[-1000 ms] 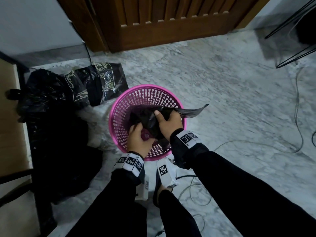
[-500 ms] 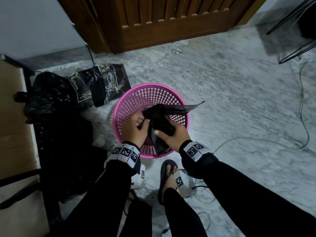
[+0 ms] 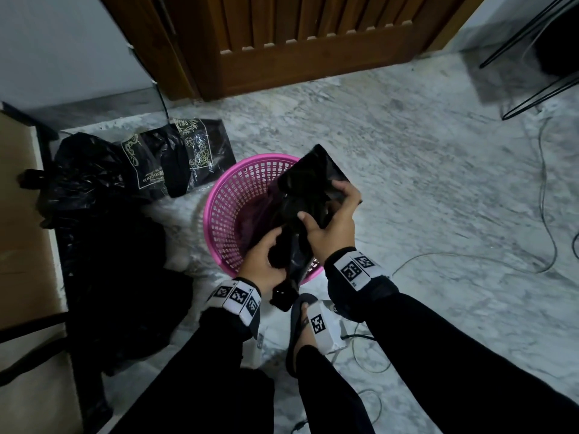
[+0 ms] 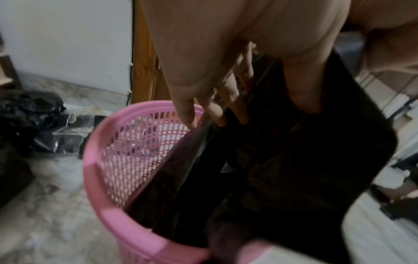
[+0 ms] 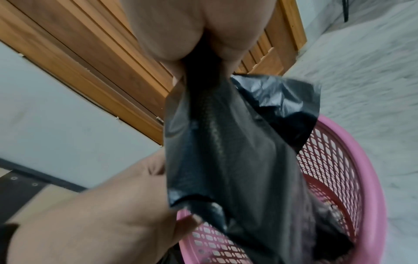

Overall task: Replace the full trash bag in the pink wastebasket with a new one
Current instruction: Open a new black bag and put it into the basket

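The pink mesh wastebasket stands on the marble floor in front of my feet. Both hands hold a new black trash bag over its right half. My right hand grips the bag's upper part, thumb on the near face and fingers round the far edge. My left hand grips the bunched lower part above the near rim. In the left wrist view the black bag hangs partly inside the pink basket. In the right wrist view the black bag drops from my palm toward the basket.
A full black trash bag and printed black bags lie on the floor left of the basket. More black plastic is heaped at the near left beside a wooden panel. A wooden door stands behind. Cables trail across the floor at right.
The bag has been raised and stood more upright over the basket. My right hand moved up and right along it; my left hand shifted to the lower bunched part near the rim.
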Available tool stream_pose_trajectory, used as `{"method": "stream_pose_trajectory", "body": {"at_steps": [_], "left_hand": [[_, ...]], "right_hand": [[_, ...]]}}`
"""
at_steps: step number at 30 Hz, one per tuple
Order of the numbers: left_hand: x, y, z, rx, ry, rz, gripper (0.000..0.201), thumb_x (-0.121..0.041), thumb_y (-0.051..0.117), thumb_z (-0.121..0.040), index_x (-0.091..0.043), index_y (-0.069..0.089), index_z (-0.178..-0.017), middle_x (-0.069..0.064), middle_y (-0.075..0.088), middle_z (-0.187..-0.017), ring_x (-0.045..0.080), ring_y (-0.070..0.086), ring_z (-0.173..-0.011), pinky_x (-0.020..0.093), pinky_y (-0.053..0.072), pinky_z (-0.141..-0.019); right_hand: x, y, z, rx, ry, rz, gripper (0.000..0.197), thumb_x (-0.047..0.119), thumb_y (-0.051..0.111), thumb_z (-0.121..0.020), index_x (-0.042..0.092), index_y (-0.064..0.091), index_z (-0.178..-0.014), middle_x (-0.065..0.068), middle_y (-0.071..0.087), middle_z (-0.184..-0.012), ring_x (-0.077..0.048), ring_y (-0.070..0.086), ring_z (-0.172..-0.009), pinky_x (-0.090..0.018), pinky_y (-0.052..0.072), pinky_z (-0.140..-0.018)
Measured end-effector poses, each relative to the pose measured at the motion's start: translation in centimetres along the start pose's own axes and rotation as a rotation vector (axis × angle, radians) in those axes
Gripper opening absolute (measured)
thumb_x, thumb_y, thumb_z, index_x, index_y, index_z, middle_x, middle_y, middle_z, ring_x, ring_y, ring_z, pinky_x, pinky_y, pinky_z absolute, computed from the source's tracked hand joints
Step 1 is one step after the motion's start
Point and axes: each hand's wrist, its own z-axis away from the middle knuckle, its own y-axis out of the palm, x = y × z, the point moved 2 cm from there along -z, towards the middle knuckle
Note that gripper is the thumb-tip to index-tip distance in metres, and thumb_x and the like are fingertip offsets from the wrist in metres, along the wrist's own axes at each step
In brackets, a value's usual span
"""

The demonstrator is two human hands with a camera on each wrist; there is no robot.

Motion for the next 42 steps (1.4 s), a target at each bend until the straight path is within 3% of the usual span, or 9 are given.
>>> {"method": "stream_pose_trajectory", "body": {"at_steps": [3,6,9,16,24,28,32,39,42], "left_hand": [[-0.6,1.0,-0.6,-0.049,0.043,0.047,0.057,0.0,0.068,-0.074,-0.018,0.054,-0.126,-0.007,0.062,-0.108,0.007,0.058,-0.103,0.005,0.044,-0.088],[-0.2,1.3,-1.3,-0.095,0.047,-0.009,0.034,-0.003,0.065,-0.078,-0.015,0.065,-0.11,0.003,0.069,-0.102,0.019,0.063,-0.1,0.028,0.049,-0.092],[0.2,0.9,-1.2,-0.142,0.001,0.0,0.026,-0.007,0.06,-0.085,-0.011,0.063,-0.111,0.005,0.064,-0.106,0.016,0.057,-0.104,0.022,0.04,-0.09],[1.9,1.4,0.6,0.17,-0.144,0.026,0.074,-0.05,0.063,-0.072,-0.023,0.042,-0.137,-0.003,0.053,-0.136,0.01,0.048,-0.125,0.03,0.036,-0.109],[-1.1,2.3,0.5,0.156,-0.277,0.429,0.064,-0.022,0.072,-0.075,-0.025,0.045,-0.133,0.006,0.045,-0.134,0.021,0.042,-0.126,0.05,0.039,-0.105],[-1.7,2.5,-0.1,0.097,-0.277,0.471,0.048,-0.005,0.064,-0.082,-0.008,0.05,-0.129,0.002,0.062,-0.104,0.014,0.061,-0.094,0.029,0.048,-0.082],[-2.5,2.7,-0.1,0.08,-0.248,0.468,0.041,-0.008,0.063,-0.084,-0.014,0.054,-0.123,0.001,0.049,-0.118,0.015,0.049,-0.113,0.031,0.042,-0.089],[-3.1,3.0,-0.1,0.104,-0.187,0.489,0.032,0.002,0.061,-0.083,-0.008,0.055,-0.113,0.003,0.063,-0.091,0.005,0.064,-0.077,0.018,0.052,-0.071],[-3.3,2.8,0.0,0.103,-0.175,0.468,0.023,-0.002,0.061,-0.083,-0.021,0.058,-0.097,-0.001,0.064,-0.086,0.01,0.06,-0.085,0.026,0.046,-0.08]], "right_hand": [[-0.1,-0.4,-0.1,0.043,-0.126,0.066,0.04,-0.002,0.06,-0.081,0.024,0.06,-0.111,0.005,0.063,-0.104,-0.003,0.06,-0.1,-0.021,0.048,-0.095],[-0.9,-0.4,-0.3,0.012,-0.089,0.125,0.027,-0.004,0.058,-0.082,0.014,0.072,-0.095,0.0,0.064,-0.091,-0.024,0.064,-0.096,-0.024,0.05,-0.094],[-1.1,-0.6,-0.6,0.026,-0.005,0.128,0.024,0.005,0.067,-0.079,0.012,0.07,-0.103,-0.001,0.063,-0.098,-0.023,0.062,-0.103,-0.031,0.048,-0.097],[-0.9,-1.0,-1.1,0.127,0.104,0.062,0.061,0.011,0.082,-0.066,0.018,0.056,-0.121,0.0,0.058,-0.12,-0.006,0.053,-0.109,-0.004,0.043,-0.09],[-1.3,-1.2,-1.4,0.105,0.109,0.065,0.056,0.013,0.079,-0.069,0.021,0.056,-0.119,0.004,0.058,-0.114,-0.011,0.056,-0.109,-0.026,0.046,-0.098],[-1.9,-1.9,-1.4,0.129,0.115,0.111,0.047,0.013,0.078,-0.07,0.019,0.06,-0.113,0.004,0.06,-0.108,-0.012,0.058,-0.102,-0.025,0.05,-0.093],[-2.9,-2.2,-0.9,0.18,0.114,0.203,0.036,0.023,0.077,-0.071,0.025,0.062,-0.104,-0.005,0.062,-0.113,-0.02,0.056,-0.11,-0.038,0.047,-0.099],[-3.6,-2.8,0.4,0.255,0.117,0.277,0.045,0.026,0.068,-0.081,0.025,0.052,-0.123,-0.007,0.046,-0.122,-0.012,0.049,-0.108,0.005,0.03,-0.078],[-3.7,-3.3,1.0,0.243,0.136,0.185,0.063,0.025,0.067,-0.082,0.025,0.036,-0.137,-0.004,0.044,-0.13,-0.005,0.041,-0.114,-0.008,0.032,-0.096]]}}
